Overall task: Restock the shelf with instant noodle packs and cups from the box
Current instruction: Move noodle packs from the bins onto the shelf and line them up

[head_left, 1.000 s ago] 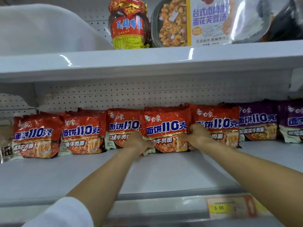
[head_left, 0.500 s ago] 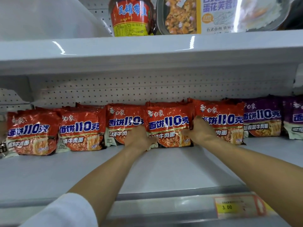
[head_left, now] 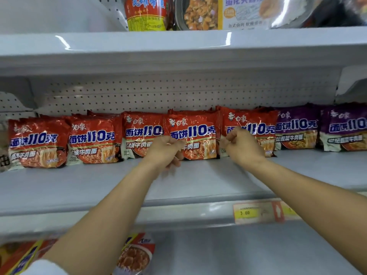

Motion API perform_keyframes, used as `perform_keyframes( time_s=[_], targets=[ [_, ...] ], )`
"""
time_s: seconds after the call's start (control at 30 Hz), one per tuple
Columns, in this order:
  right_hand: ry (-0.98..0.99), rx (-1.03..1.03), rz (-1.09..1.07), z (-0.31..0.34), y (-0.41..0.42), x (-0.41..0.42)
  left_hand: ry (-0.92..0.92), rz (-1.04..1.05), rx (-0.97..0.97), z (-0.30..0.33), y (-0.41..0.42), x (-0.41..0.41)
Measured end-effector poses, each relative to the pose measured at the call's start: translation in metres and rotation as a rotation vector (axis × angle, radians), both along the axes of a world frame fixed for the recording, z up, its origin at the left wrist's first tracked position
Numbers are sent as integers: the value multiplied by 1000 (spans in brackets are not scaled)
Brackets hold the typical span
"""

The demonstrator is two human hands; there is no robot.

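We read 白象 and 面饼110克 on the red noodle pack (head_left: 193,135) standing mid-frame at the back of the shelf (head_left: 99,187); the price tag (head_left: 256,212), lower right, shows 3.00. Half a second ago both hands gripped the pack's edges. Now the left hand (head_left: 165,151) and right hand (head_left: 241,144) have let go, fingers loosely curled, grasping nothing

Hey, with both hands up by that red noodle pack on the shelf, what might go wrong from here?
The red pack stands on edge between both hands; if the left hand or right hand snags it, it may tip forward. The neighbouring red packs overlap it, so they could shift too.
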State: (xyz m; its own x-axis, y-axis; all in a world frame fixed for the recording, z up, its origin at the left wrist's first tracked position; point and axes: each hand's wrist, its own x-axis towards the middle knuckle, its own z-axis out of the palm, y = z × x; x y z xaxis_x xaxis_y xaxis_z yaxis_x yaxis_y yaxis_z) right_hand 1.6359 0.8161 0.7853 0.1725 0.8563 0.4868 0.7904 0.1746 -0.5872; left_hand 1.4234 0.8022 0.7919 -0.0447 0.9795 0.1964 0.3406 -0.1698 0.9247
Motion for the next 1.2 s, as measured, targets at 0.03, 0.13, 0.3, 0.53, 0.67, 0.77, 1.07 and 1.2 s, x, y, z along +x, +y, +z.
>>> perform_keyframes(
  time_s=[0.03, 0.13, 0.3, 0.53, 0.67, 0.77, 1.07, 1.2],
  targets=[
    [17, 23, 7, -1, -6, 5, -63, -5, 0, 0, -10, 8],
    [65, 102, 44, -5, -26, 22, -254, -34, 16, 0, -41, 33],
    [91, 207, 122, -12, -75, 57, -374, -67, 64, -9, -92, 81],
    [115, 171, 316, -45, -136, 121, -400, -69, -9, -54, -152, 159],
    [153, 124, 405, -79, -163, 159, -447, -66, -83, -91, -180, 197],
    [176, 44, 465, -113, -183, 190, -439, -38, -168, -126, -202, 222],
    [205, -238, 510, -219, -222, 250, -451, 69, -427, -217, -249, 270],
    [269, -365, 526, -269, -235, 259, -440, 97, -561, -265, -260, 279]
  ],
)
